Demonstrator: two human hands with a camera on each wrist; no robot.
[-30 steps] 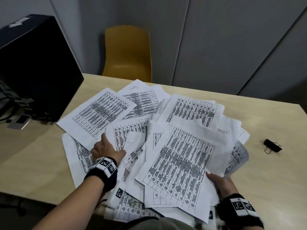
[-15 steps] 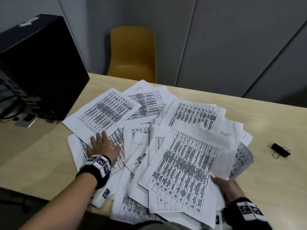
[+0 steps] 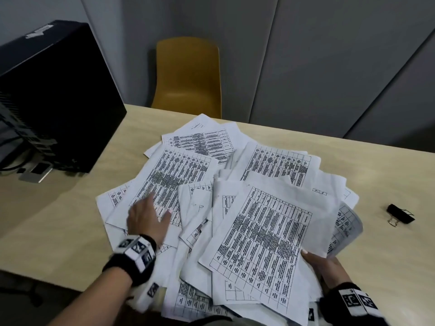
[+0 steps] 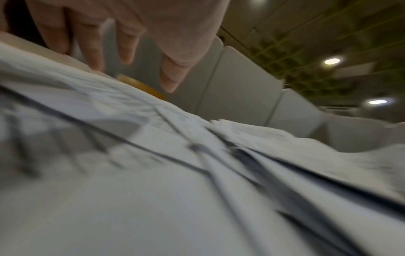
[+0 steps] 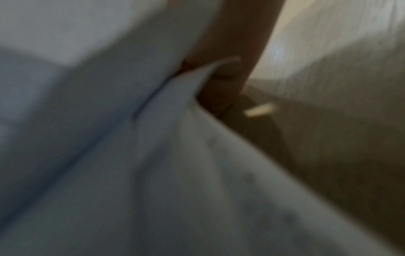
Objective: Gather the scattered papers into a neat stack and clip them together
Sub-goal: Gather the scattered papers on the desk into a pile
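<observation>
Several printed papers (image 3: 263, 231) lie in a loose, overlapping heap on the wooden table (image 3: 58, 220). My left hand (image 3: 147, 218) lies flat, fingers spread, on a table-printed sheet (image 3: 174, 175) at the heap's left side. In the left wrist view its fingers (image 4: 92, 43) reach straight down onto blurred papers (image 4: 153, 173). My right hand (image 3: 323, 267) grips the heap's near right edge, thumb on top and fingers hidden beneath. The right wrist view shows a finger (image 5: 225, 83) behind a paper edge (image 5: 153, 155). A black binder clip (image 3: 400, 214) lies alone on the table to the right.
A black computer case (image 3: 54, 97) stands at the table's left, with cables and a small device (image 3: 35, 171) beside it. A yellow chair (image 3: 188, 76) stands behind the far edge, before grey wall panels. Some sheets hang over the near edge.
My left hand has slid the left-side sheets rightward toward the heap's middle, and the pile is tighter. The right hand keeps its hold on the near right edge.
</observation>
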